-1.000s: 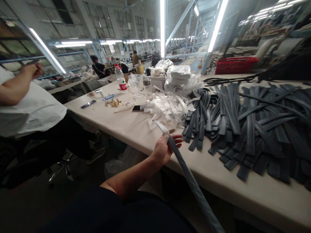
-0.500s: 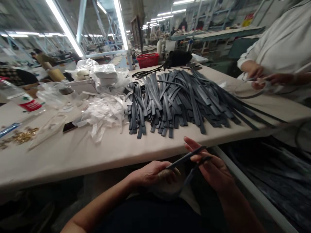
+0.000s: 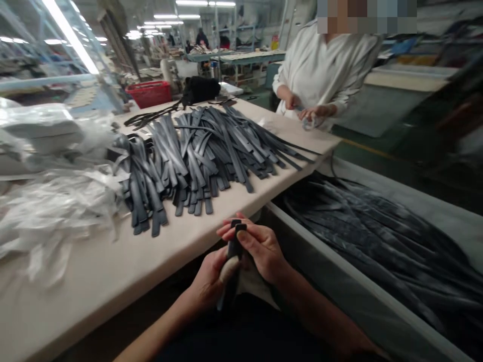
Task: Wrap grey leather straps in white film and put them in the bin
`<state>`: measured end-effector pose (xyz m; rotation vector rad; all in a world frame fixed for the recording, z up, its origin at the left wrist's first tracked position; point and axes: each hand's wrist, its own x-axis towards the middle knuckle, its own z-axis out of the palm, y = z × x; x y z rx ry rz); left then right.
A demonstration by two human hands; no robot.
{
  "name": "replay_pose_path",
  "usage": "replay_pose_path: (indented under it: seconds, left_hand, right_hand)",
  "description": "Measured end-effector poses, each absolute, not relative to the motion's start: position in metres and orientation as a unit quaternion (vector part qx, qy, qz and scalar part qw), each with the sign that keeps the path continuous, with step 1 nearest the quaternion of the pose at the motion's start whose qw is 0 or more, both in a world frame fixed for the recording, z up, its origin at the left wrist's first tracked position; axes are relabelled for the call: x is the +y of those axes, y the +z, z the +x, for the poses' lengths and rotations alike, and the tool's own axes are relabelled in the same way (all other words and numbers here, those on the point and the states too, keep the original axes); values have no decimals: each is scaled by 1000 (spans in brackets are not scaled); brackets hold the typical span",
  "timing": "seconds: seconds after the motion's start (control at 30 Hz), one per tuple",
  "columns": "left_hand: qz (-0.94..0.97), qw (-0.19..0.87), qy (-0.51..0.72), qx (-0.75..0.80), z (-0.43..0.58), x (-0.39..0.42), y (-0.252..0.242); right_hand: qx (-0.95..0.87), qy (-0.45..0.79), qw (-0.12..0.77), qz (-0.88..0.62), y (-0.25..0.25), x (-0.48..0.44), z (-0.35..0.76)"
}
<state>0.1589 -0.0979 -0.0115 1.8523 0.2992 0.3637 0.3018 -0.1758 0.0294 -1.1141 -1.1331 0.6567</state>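
Observation:
Just in front of the table edge, my left hand (image 3: 213,274) is closed around a dark grey strap (image 3: 236,246), with a pale wrapping on one finger. My right hand (image 3: 264,246) pinches the upper part of the same strap, where two squared ends show side by side. The lower part of the strap hangs below my left hand and fades into shadow. Beyond my hands, a heap of similar grey straps (image 3: 211,156) lies across the table (image 3: 196,239), many ends pointing towards me.
Crumpled clear plastic and white strips (image 3: 64,211) cover the table's left. On the right stands a long bin (image 3: 377,231) full of dark straps. A red basket (image 3: 149,94) and a black bundle (image 3: 202,89) sit at the back. A co-worker in white (image 3: 332,70) stands at the far corner.
The view has turned to the right, showing more of the bin and co-worker. My hands have come together, and the strap's ends now stand up side by side between my fingers.

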Motion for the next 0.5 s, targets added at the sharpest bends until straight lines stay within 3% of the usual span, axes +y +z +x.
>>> replay_pose_path:
  seconds: [0.3, 0.4, 0.5]
  left_hand:
    - [873, 480, 55, 67, 154, -107, -53]
    - [846, 518, 71, 104, 156, -105, -58]
    - [768, 613, 74, 169, 149, -98, -63]
  right_hand:
    - [-354, 213, 772, -482, 15, -205, 325]
    - [-360, 154, 794, -466, 31, -214, 347]
    - [-394, -24, 802, -448, 69, -229, 381]
